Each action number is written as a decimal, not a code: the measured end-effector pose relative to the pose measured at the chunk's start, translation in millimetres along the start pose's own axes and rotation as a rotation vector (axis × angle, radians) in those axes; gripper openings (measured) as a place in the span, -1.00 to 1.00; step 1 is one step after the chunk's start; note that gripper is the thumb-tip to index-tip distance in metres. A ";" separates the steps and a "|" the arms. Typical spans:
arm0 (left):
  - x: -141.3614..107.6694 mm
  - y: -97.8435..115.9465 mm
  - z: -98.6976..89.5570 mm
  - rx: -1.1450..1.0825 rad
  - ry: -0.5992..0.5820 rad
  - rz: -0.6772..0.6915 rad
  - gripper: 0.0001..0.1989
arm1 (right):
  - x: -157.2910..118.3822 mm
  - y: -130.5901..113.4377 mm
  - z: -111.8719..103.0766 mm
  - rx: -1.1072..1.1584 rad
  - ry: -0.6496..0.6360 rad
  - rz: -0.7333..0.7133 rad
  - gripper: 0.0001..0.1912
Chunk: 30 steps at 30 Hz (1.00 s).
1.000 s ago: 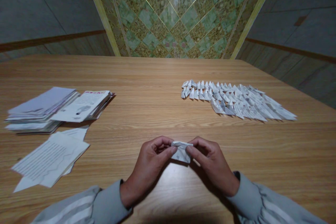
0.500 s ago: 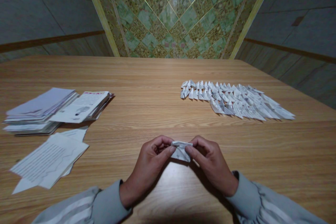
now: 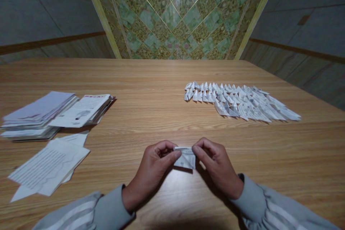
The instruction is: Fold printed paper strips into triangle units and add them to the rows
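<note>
Between my hands, a little above the table, is a small folded piece of printed paper (image 3: 185,158), roughly square with a crease running across its face. My left hand (image 3: 157,167) pinches its left edge between thumb and fingers. At the upper right corner, my right hand (image 3: 217,165) grips the paper with thumb and index finger. Farther off to the right stand several rows of folded paper boats (image 3: 239,102), made of similar printed paper. The back of the folded piece is hidden from me.
A thick stack of papers (image 3: 37,109) lies on the left, with a pile of printed booklets (image 3: 83,111) leaning against it. Nearer to me are loose printed sheets (image 3: 51,165). The wooden table (image 3: 140,86) reaches back to a tiled wall (image 3: 172,18).
The folded paper has turned so more of its face shows. My right thumb has moved from the paper's face up to its right corner. The view has shifted slightly.
</note>
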<state>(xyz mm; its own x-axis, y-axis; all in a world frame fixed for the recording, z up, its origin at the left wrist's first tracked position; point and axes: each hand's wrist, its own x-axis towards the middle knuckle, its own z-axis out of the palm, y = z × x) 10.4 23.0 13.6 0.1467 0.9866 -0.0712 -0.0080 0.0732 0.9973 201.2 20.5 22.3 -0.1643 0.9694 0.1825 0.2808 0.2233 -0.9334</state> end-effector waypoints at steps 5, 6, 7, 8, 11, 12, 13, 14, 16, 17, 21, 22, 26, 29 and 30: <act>0.5 1.9 0.5 -0.035 0.004 -0.019 -0.82 | -0.1 -3.3 0.4 0.022 -0.031 0.013 -0.65; 1.3 2.4 0.5 -0.053 0.022 -0.027 -0.80 | -0.2 -3.8 0.2 0.020 -0.055 0.017 -0.67; 2.2 2.7 0.4 -0.076 0.042 -0.035 -0.79 | -0.3 -4.0 0.0 0.002 -0.082 0.013 -0.69; 3.1 2.8 0.3 -0.100 0.060 -0.044 -0.77 | -0.4 -4.0 0.0 -0.031 -0.107 0.003 -0.72; 5.6 1.9 0.2 -0.171 0.090 -0.075 -0.74 | -0.9 -2.4 0.8 -0.144 -0.146 -0.034 -0.76; 6.1 1.4 0.4 -0.192 0.091 -0.086 -0.73 | -1.1 -1.8 1.2 -0.159 -0.148 -0.047 -0.75; 6.5 0.9 0.5 -0.210 0.089 -0.097 -0.73 | -1.2 -1.2 1.5 -0.161 -0.144 -0.060 -0.75; 6.7 0.6 0.7 -0.225 0.086 -0.106 -0.73 | -1.3 -0.7 1.6 -0.155 -0.139 -0.073 -0.74; 6.7 0.6 0.7 -0.238 0.080 -0.112 -0.74 | -1.2 0.2 1.3 -0.140 -0.137 -0.095 -0.73; 6.5 0.9 0.6 -0.231 0.080 -0.104 -0.75 | -1.0 0.6 0.9 -0.131 -0.141 -0.096 -0.72; 3.7 3.3 -1.1 -0.095 0.075 -0.003 -0.83 | 0.2 1.3 -1.5 -0.107 -0.179 -0.077 -0.77; 2.5 3.7 -1.5 -0.054 0.060 0.023 -0.86 | 0.5 1.3 -2.1 -0.105 -0.178 -0.073 -0.81; -1.7 2.5 -2.5 0.020 -0.027 0.057 -0.90 | 1.1 1.7 -3.4 -0.100 -0.116 -0.089 -0.80; -1.7 -0.2 -1.8 -0.001 -0.057 0.045 -0.89 | 0.5 3.3 -2.7 -0.055 -0.098 -0.113 -0.73; -1.1 -0.9 -1.2 -0.017 -0.062 0.040 -0.88 | 0.1 4.0 -2.2 -0.029 -0.092 -0.103 -0.71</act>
<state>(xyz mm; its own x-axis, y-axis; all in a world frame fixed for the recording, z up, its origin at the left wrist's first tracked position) 9.1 22.1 12.7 0.2068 0.9779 -0.0299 -0.0321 0.0374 0.9988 204.4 21.7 19.2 -0.2797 0.9278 0.2469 0.2844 0.3257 -0.9017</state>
